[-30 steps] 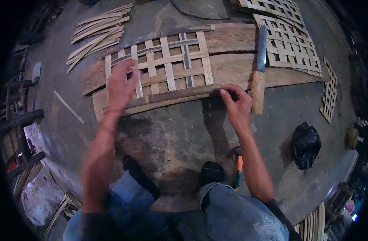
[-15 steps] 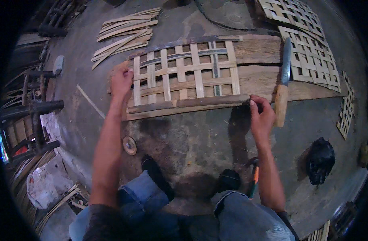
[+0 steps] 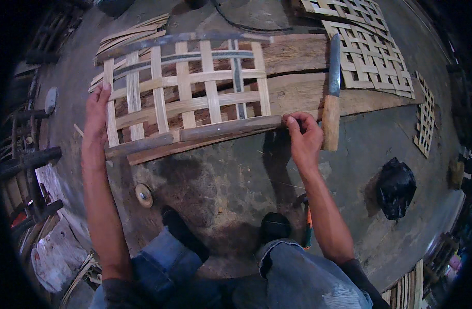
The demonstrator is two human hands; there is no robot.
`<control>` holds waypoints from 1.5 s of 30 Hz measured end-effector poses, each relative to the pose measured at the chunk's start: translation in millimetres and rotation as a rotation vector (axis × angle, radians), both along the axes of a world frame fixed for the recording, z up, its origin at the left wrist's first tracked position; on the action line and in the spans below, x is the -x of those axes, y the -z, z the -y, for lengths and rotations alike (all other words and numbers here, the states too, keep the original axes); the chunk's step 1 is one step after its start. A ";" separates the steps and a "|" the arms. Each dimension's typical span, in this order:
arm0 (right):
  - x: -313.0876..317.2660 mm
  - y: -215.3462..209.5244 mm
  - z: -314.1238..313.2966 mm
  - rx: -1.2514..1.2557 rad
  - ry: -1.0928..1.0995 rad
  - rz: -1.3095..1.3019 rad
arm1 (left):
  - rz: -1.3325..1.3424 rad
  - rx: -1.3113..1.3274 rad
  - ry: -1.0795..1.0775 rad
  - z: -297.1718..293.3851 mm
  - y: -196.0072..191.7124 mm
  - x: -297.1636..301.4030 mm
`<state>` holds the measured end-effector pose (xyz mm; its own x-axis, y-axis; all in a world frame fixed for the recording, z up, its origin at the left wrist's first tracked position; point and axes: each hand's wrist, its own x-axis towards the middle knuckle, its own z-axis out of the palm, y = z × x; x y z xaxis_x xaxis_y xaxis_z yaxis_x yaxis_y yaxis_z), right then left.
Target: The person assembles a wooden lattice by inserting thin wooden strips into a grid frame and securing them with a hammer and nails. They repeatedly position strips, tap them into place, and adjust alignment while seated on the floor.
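Two bare hands are set at opposite ends of a woven bamboo lattice panel [image 3: 187,92], which lies flat on rough wooden planks [image 3: 297,77] on the concrete floor [image 3: 236,180]. The left hand [image 3: 96,121] is laid along the panel's left edge, its fingers [image 3: 104,92] stretched out nearly straight and pressed against the outermost upright slat; nothing is clasped by them, only touched. The right hand [image 3: 304,138] is placed at the panel's lower right corner, where its fingers [image 3: 292,122] are pinched shut on the end of a long dark bamboo strip [image 3: 194,135] that runs along the panel's bottom edge toward the left hand. Thus the panel is spread between the two sets of fingers and above them in the head view, while the strip is found directly at the right fingertips and just below the left palm.

Just beside the right fingers, on their outer side, a knife with a wooden handle [image 3: 330,98] is rested on the planks, blade pointing away from the person. Beyond it, finished lattice panels [image 3: 370,51] are stacked. Farther out from the right hand and nearer the person, a black bag [image 3: 395,186] is seen on the floor. Below the left forearm, a small round disc [image 3: 143,194] is lying. Loose bamboo slats [image 3: 127,38] are heaped beyond the left fingers.
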<state>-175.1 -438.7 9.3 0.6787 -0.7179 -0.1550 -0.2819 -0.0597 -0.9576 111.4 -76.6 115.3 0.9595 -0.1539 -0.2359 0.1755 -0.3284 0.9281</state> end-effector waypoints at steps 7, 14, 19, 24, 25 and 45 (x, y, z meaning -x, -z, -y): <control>-9.9 -6.2 -7.5 0.128 -0.020 0.089 | 0.198 -0.530 0.042 -45.3 91.7 -24.3; 36.8 7.1 -15.5 -0.149 -0.016 -0.020 | 0.789 -0.676 0.149 73.9 89.2 75.5; 32.5 20.3 -24.2 -0.243 -0.010 -0.074 | 0.740 -0.501 0.798 168.4 63.5 159.8; 20.9 13.3 -19.3 -0.267 -0.021 -0.017 | 0.838 -0.625 0.765 193.1 68.5 171.2; 21.1 13.7 -16.8 -0.251 -0.029 0.008 | 0.871 -0.609 0.755 195.2 71.8 171.2; 12.2 1.4 -5.4 0.119 -0.073 -0.148 | 0.969 -0.471 0.767 193.9 101.7 163.0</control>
